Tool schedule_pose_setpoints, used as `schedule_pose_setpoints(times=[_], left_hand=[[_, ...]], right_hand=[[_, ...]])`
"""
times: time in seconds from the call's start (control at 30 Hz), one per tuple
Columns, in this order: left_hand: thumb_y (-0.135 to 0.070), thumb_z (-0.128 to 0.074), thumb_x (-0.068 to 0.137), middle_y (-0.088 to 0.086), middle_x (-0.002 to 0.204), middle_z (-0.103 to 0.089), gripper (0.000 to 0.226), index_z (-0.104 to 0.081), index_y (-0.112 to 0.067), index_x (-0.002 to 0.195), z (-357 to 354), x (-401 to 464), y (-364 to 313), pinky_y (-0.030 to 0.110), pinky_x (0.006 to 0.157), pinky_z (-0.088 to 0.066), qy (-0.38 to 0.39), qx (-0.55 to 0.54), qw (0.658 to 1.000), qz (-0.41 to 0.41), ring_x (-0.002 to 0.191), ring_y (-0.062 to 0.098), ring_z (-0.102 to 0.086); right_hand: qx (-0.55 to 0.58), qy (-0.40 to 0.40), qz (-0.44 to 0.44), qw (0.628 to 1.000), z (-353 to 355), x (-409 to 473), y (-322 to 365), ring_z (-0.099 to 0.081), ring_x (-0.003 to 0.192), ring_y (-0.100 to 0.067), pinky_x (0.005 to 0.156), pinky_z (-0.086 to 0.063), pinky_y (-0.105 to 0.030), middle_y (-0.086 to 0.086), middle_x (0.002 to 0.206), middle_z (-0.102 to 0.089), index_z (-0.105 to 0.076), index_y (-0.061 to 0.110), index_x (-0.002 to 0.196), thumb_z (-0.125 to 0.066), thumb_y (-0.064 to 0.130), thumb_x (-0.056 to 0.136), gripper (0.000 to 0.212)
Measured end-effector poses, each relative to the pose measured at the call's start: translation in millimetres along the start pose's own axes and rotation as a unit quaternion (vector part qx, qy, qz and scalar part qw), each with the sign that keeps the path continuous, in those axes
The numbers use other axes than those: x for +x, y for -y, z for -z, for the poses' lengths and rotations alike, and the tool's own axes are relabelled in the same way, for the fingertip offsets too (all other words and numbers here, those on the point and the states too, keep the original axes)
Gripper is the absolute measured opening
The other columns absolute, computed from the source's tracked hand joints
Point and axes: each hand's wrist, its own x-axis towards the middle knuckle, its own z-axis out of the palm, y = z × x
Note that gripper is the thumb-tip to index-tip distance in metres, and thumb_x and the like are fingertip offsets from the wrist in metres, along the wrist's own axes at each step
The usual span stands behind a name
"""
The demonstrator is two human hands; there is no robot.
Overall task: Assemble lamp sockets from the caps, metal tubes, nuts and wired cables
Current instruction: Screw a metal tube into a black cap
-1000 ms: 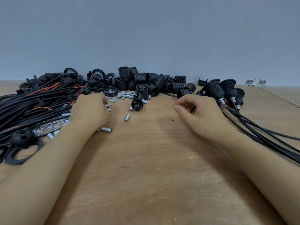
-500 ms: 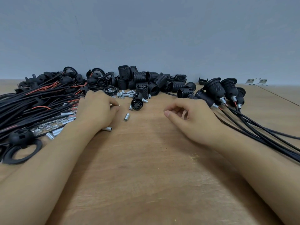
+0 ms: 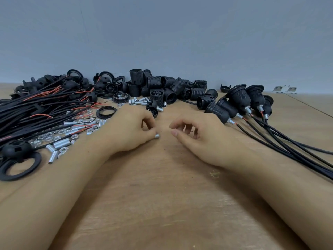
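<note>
Plain grey wall behind, wooden bench [image 3: 162, 204] in front, parts spread along the far edge.

Left hand [image 3: 129, 130] pinches a short metal tube [image 3: 157, 136] between thumb and fingertips, just off the bench at centre. Only the tube's end shows, so I can't tell if anything's threaded on it yet. Right hand [image 3: 200, 136] sits just beside, fingers loosely curled, holding nothing, thumb pointing at the tube. My guess: ready to take it or bring the next part.

Layout reads as a left-to-right line:
- Wired cables [image 3: 36, 109] heaped far left, red leads pointing inward, so ends are easy to grab.
- Loose nuts [image 3: 54, 134] and spare tubes [image 3: 59, 143] scattered beside the left forearm, within that hand's reach.
- Black rings [image 3: 19, 168] and a round cap [image 3: 15, 148] at the near left edge.
- Threaded socket bodies [image 3: 171, 89] piled against the wall, centre back.
- One small black cap [image 3: 152, 110] lies just beyond the left fingers, probably the next mate for the tube.
- Finished sockets [image 3: 241, 103] with cables [image 3: 292, 141] trailing off right, parked well apart from raw stock so they don't get mixed.

Judgement: early step of a new unit, a handful done, big pile left. Risk is that the small tube slips or rolls.
</note>
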Motion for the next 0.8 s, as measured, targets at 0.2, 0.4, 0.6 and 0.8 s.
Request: schedule_pose_setpoints(times=[0.2,0.4,0.6,0.8], left_hand=[[-0.031,-0.078,0.081,-0.013,0.087,-0.074,0.010,-0.076,-0.037,0.073,7.3,-0.9,-4.5,0.018,0.067,-0.049,0.077,-0.066,0.995,-0.005,0.072,-0.001,-0.062],[-0.026,-0.083,0.077,-0.014,0.075,-0.071,0.011,-0.076,-0.034,0.072,3.0,-2.2,-3.9,0.020,0.065,-0.048,0.055,-0.076,0.996,0.006,0.072,0.001,-0.062],[-0.011,-0.074,0.083,-0.008,0.067,-0.066,0.017,-0.064,-0.023,0.082,-28.8,-2.7,-12.5,0.010,0.055,-0.040,-0.049,-0.181,0.982,0.026,0.055,-0.002,-0.058],[-0.003,-0.072,0.081,-0.011,0.073,-0.067,0.020,-0.070,-0.023,0.086,-21.3,3.4,-10.2,0.006,0.059,-0.044,-0.111,-0.197,0.973,0.039,0.058,-0.004,-0.059]], right_hand=[[0.004,0.071,0.027,0.997,-4.5,-1.6,6.4,-0.052,0.083,-0.002,0.068,-0.035,-0.007,0.007,0.099,-0.068,-0.072,0.022,0.105,-0.069,0.020,0.090,0.015],[-0.003,0.076,0.036,0.996,-7.2,-1.4,5.4,-0.051,0.083,0.000,0.069,-0.032,-0.006,0.011,0.094,-0.069,-0.076,0.021,0.103,-0.069,0.023,0.091,0.015],[0.004,0.042,0.021,0.999,-6.1,-0.6,2.4,-0.058,0.079,-0.006,0.068,-0.042,-0.020,0.009,0.088,-0.072,-0.076,0.020,0.093,-0.073,0.022,0.088,0.006],[0.006,0.063,0.038,0.997,-13.3,0.0,6.4,-0.052,0.075,-0.004,0.070,-0.043,-0.020,0.004,0.087,-0.066,-0.076,0.017,0.098,-0.074,0.031,0.086,0.018]])
